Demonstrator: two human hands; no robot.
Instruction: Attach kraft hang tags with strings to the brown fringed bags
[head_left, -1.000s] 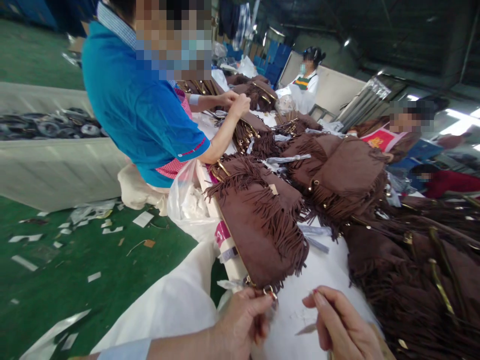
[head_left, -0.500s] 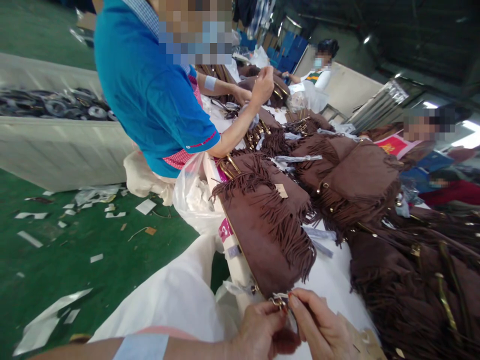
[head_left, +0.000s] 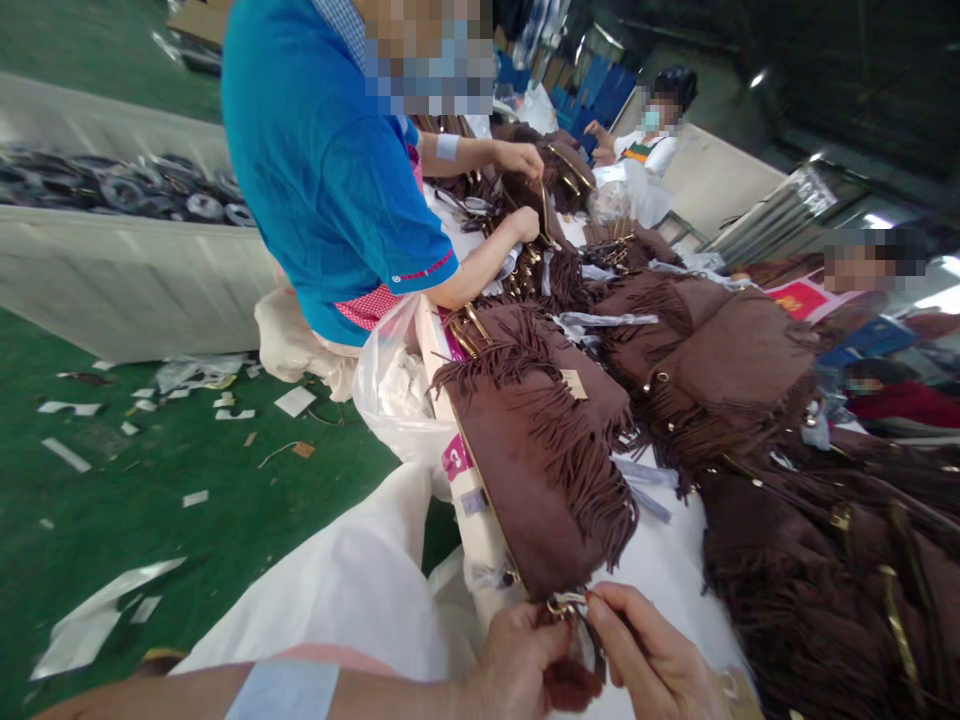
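Note:
At the bottom of the view, my left hand [head_left: 517, 655] is closed on a gold metal clasp [head_left: 556, 605] at the near corner of a brown fringed bag [head_left: 517, 470]. My right hand [head_left: 656, 645] pinches a dark strap [head_left: 596, 645] beside the clasp, with a bit of whitish material [head_left: 576, 598] between the two hands. How the strap meets the clasp is partly hidden by my fingers. The bag lies flat on the white table, its zipped edge along the table's left side. A small beige tag [head_left: 574, 384] rests on its fringe.
Piles of brown fringed bags [head_left: 720, 350] cover the table to the right. A co-worker in a blue shirt [head_left: 322, 170] stands ahead, handling a bag. A clear plastic bag [head_left: 390, 385] hangs at the table edge. On the left is a pale bin [head_left: 127, 280] of coiled straps; scraps litter the green floor.
My fingers have shifted slightly around the clasp, and more of the dark strap shows below them. The co-worker's raised hand has come down onto a bag. The view has turned slightly.

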